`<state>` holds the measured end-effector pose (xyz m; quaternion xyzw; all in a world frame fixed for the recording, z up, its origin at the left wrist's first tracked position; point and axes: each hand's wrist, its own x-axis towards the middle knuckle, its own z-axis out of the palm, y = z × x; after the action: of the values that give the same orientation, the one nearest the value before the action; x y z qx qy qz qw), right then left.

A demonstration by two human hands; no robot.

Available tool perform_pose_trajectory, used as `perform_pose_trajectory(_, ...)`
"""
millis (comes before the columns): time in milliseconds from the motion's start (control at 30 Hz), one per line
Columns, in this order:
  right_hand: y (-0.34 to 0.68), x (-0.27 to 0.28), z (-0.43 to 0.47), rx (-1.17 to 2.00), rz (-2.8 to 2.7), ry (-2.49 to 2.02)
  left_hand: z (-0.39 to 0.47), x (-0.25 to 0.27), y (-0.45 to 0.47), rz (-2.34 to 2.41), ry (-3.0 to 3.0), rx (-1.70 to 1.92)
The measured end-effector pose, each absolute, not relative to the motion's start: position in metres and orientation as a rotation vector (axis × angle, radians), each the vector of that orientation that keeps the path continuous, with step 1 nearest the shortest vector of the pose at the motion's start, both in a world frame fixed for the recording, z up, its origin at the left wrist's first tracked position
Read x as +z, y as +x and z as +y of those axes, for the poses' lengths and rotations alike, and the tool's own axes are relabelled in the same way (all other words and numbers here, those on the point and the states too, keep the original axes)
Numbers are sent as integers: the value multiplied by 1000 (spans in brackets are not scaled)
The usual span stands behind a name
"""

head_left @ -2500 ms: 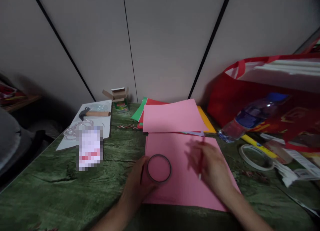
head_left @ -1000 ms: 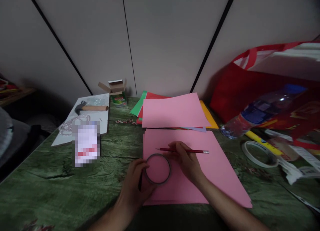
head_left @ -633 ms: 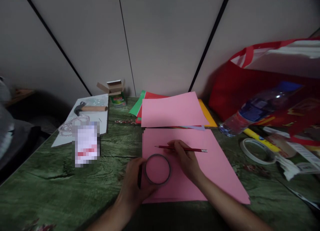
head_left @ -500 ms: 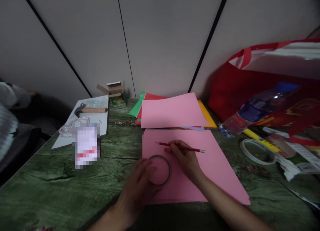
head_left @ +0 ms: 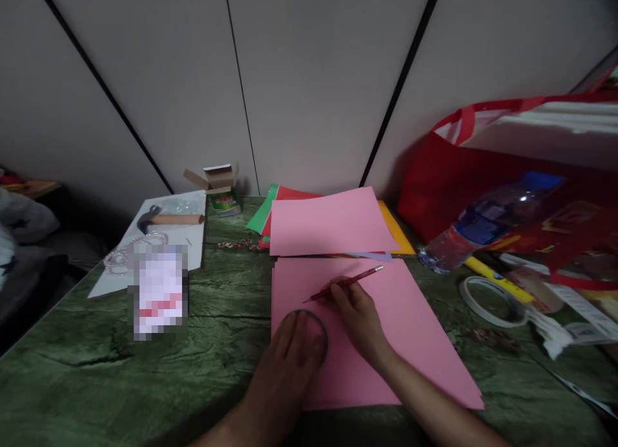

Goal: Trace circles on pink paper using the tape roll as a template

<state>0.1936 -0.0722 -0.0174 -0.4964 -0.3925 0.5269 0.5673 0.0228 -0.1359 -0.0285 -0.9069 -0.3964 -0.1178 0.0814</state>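
Note:
A thin dark ring point(head_left: 327, 339) lies on the top sheet of a stack of pink paper point(head_left: 415, 344). My left hand point(head_left: 292, 357) rests flat over it, fingers stretched inside the rim and covering much of its left side. Whether the ring is hollow or has a clear face, I cannot tell. Just to the right, my right hand point(head_left: 355, 312) grips a red pencil point(head_left: 348, 282) in a writing hold. The pencil is tilted, its point down to the left near the ring's upper edge and its eraser end up to the right.
Behind lie a loose pink sheet point(head_left: 328, 225) and coloured papers. On the left are a hammer point(head_left: 168, 219), a bead string point(head_left: 130, 254), an opened small box point(head_left: 224, 199) and a blurred-out item point(head_left: 161, 289). At right: bottle point(head_left: 477, 221), tape roll point(head_left: 490, 302), red bag point(head_left: 434, 170).
My left hand has come down onto the ring and spread over it. The pencil has swung steeper, its eraser end rising and its point dropping towards the ring.

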Motion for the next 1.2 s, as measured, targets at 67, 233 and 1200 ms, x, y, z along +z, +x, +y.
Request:
perform_pose_trajectory(67, 193, -18, -71, 1235, -938, -1169, -136, -31, 22, -1199, -2742, -369)
perform_pose_trajectory(233, 189, -10, -61, 1279, -1013, -1158, -134, -22, 20, -1183, -2819, -286)
perform_pose_trajectory(1200, 191, -3, -48, 1169, -1399, -1231, -123, -1, 24, -1039, -2802, -70)
